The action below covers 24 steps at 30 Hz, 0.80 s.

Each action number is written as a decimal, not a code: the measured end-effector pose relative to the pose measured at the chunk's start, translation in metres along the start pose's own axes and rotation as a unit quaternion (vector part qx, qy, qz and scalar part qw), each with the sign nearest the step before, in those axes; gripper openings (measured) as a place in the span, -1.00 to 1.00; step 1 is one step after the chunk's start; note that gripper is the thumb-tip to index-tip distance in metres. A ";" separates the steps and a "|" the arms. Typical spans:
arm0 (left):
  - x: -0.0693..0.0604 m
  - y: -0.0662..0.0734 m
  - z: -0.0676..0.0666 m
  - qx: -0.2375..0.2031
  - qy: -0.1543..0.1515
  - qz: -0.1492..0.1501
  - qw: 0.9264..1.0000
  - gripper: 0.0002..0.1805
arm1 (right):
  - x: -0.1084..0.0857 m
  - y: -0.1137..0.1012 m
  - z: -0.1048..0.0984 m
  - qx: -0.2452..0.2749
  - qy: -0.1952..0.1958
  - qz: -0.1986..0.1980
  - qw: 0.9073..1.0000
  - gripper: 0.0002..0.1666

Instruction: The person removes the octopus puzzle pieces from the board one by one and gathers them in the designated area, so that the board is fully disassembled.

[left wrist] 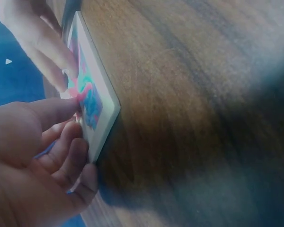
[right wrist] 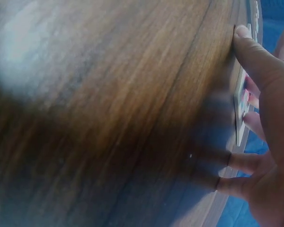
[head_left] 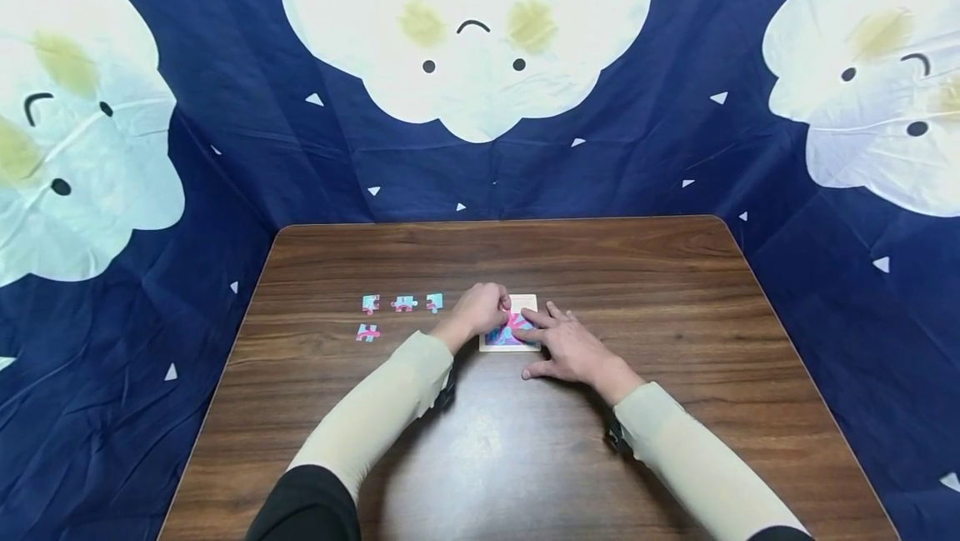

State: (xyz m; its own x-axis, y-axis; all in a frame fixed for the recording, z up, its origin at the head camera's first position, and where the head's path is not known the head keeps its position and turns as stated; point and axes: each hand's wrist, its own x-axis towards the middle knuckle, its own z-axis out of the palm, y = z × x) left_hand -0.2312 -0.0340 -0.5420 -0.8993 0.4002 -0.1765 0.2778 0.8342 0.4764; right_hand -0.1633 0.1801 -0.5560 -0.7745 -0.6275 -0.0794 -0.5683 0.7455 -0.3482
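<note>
A small jigsaw puzzle in a pale-rimmed tray (head_left: 510, 348) lies on the table, its filled part pink and blue and its upper part bare and pale. My left hand (head_left: 478, 309) is at the tray's left side. In the left wrist view its thumb and forefinger pinch a pink puzzle piece (left wrist: 78, 92) at the puzzle's surface; the fingers hide most of the piece. My right hand (head_left: 576, 351) spreads over the tray's right side, with fingertips resting on the puzzle. The right wrist view shows its thumb (right wrist: 255, 54) stretched out near the tray's edge (right wrist: 238, 125).
Several loose puzzle pieces (head_left: 404, 303) lie on the table left of the left hand, most in a row and one piece (head_left: 367, 333) below. The brown wooden table (head_left: 637, 266) is bordered by a dark blue curtain (head_left: 495, 178) with white clouds.
</note>
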 end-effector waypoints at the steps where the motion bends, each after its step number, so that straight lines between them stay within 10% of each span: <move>1: 0.000 0.000 0.000 0.000 -0.001 -0.002 1.000 -0.90 | 0.000 0.000 0.000 0.001 0.000 -0.001 1.000 -0.10; 24: -0.002 0.005 -0.009 -0.066 0.007 0.020 0.998 -0.95 | 0.003 -0.003 -0.004 0.003 -0.030 0.011 0.999 -0.12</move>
State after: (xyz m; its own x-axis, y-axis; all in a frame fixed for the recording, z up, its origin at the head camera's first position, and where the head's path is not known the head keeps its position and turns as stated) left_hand -0.2307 -0.0346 -0.5317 -0.8932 0.4263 -0.1430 0.2679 0.7599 0.5922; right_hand -0.1650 0.1775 -0.5512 -0.7686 -0.6234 -0.1434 -0.5491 0.7580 -0.3520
